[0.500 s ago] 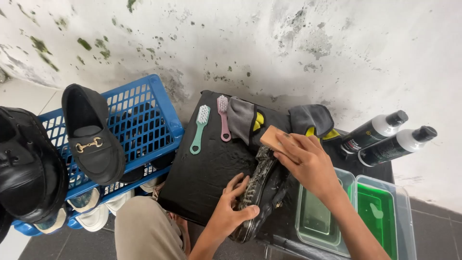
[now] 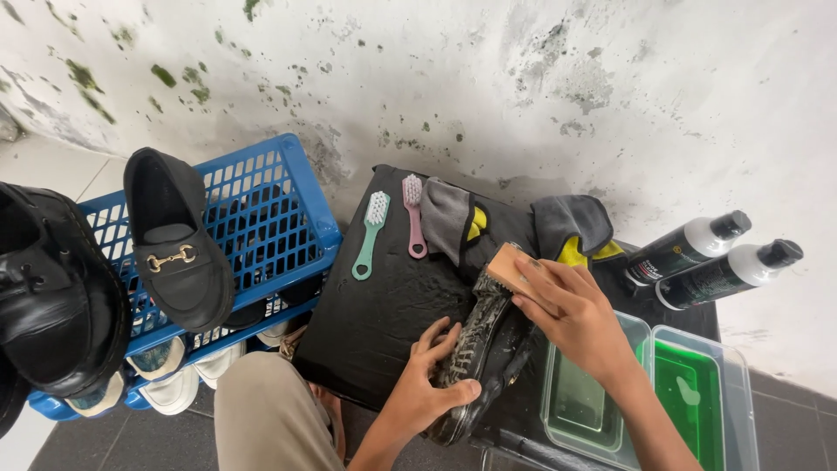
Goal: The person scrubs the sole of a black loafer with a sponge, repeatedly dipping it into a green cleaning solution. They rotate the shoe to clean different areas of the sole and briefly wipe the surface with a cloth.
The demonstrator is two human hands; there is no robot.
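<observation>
My left hand [image 2: 427,384] is wrapped around the near end of a dark, wet laced shoe [image 2: 475,358], fingers curled over its side to pin it against the black mat [image 2: 375,305] covering the desk. My right hand [image 2: 571,314] is closed on a wooden brush [image 2: 514,272], pressing it onto the far end of the shoe. The shoe lies near the middle of the mat, running from its near edge towards the right. At the far edge of the mat lie a green toothbrush-style brush [image 2: 370,234] and a pink one [image 2: 413,215], side by side, with a grey and yellow cloth [image 2: 449,222] just right of them and a second such cloth [image 2: 575,228] towards the far right corner. Beyond the right edge two dark bottles [image 2: 715,257] with white shoulders lie next to each other. Under my right forearm stand two clear tubs [image 2: 654,392] of green liquid. Off the left edge sits a blue crate [image 2: 261,218], a black loafer [image 2: 174,249] with a gold buckle resting on it, a black lace-up shoe [image 2: 52,296] beside that, and pale soles showing below.
</observation>
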